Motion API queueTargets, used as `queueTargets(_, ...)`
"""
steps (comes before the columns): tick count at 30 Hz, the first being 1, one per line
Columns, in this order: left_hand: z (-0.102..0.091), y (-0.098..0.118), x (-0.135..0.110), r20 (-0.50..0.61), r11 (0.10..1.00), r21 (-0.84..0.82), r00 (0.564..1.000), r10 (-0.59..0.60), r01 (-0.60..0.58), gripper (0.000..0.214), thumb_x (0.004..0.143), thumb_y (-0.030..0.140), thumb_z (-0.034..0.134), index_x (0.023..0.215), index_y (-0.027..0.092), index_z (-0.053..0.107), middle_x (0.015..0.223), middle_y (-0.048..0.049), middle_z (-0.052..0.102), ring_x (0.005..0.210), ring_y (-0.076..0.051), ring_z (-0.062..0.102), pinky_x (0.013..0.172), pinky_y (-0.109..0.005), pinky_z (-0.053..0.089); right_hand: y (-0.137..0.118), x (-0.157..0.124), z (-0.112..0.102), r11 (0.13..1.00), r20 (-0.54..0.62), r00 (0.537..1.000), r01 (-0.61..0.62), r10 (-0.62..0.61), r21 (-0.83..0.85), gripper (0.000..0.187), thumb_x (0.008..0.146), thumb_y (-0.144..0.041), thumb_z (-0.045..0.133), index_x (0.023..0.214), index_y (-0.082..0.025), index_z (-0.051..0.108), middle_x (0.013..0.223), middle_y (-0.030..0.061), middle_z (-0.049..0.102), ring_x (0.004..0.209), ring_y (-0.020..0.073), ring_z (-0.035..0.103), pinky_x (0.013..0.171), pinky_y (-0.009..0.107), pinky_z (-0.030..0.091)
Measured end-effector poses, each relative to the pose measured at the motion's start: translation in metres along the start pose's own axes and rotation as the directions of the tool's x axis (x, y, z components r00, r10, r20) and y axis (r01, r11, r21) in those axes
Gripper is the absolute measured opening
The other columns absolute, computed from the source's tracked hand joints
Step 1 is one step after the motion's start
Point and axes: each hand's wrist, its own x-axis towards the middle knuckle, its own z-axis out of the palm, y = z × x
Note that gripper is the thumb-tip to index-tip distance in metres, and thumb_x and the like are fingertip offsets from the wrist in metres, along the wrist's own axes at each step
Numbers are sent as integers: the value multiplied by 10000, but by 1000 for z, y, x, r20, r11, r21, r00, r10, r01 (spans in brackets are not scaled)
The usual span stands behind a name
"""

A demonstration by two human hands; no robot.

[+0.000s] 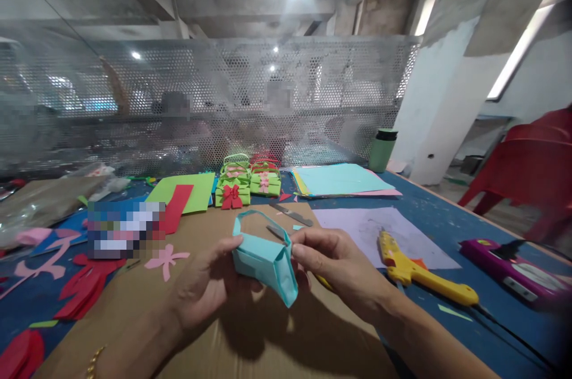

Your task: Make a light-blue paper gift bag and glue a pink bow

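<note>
A small light-blue handbag [259, 252], made of sheet foam or felt, is held up above the brown cardboard [250, 343]. My left hand [210, 283] is closed round its left end, the thumb on the top edge. At the right end my right hand [326, 254] pinches the bag's side near the foot of its thin strap handle [261, 215]. The bag is tilted, and its right side panel stands partly open. Behind my right hand, partly hidden, lie scissors with open metal blades [292, 216] and a bit of yellow handle [324, 282].
Finished green bags [232, 188] with bows stand behind the cardboard. Coloured sheets [344, 179] lie beside them. A yellow glue gun [415, 277] rests on the right, with a purple power strip [513, 272] beyond. Pink and red cut-outs [165, 260] lie left. A green bottle [382, 149] stands at back.
</note>
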Motion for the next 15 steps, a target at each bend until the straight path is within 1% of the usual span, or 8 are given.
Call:
queueTargets(3, -2, 0, 1, 29, 1000, -27, 1000, 10, -9, 199, 758, 223, 828, 845, 125, 678, 855, -54, 758, 811, -165, 696, 825, -290, 578, 1, 1, -2, 1000, -7, 1000, 8, -8, 15, 387, 800, -544, 785, 788, -165, 706, 667, -13, 620, 576, 86, 523, 563, 218, 417)
queueTargets(7, -4, -1, -1, 26, 999, -24, 999, 30, -30, 235, 749, 215, 833, 908, 116, 690, 906, -65, 749, 884, -188, 686, 897, -328, 564, 2, 3, -3, 1000, -22, 1000, 10, -10, 2, 470, 783, -614, 768, 756, -150, 697, 665, -8, 614, 569, 84, 529, 552, 213, 424)
queueTargets(9, -5, -1, -1, 45, 999, 5, 998, 43, -44, 228, 768, 221, 815, 928, 111, 696, 908, -68, 742, 880, -188, 680, 879, -323, 565, 2, 3, -3, 1000, -26, 1000, 6, -6, -8, 496, 779, -640, 756, 752, -148, 695, 662, -10, 607, 564, 81, 528, 546, 207, 423)
queueTargets(12, -6, -1, 0, 86, 997, 42, 994, 62, -65, 225, 795, 256, 797, 936, 112, 699, 897, -72, 734, 833, -182, 669, 792, -296, 569, 3, 3, -4, 1000, -27, 1000, 1, -1, -22, 495, 778, -640, 757, 747, -151, 689, 660, -13, 604, 564, 80, 533, 543, 204, 421)
queueTargets(15, -7, -2, 1, 74, 997, 49, 995, 61, -65, 225, 797, 269, 799, 933, 120, 702, 879, -73, 731, 802, -181, 659, 737, -285, 561, 3, 2, -4, 999, -24, 1000, 12, -13, -40, 472, 815, -617, 736, 739, -155, 681, 658, -14, 605, 565, 81, 535, 554, 208, 424)
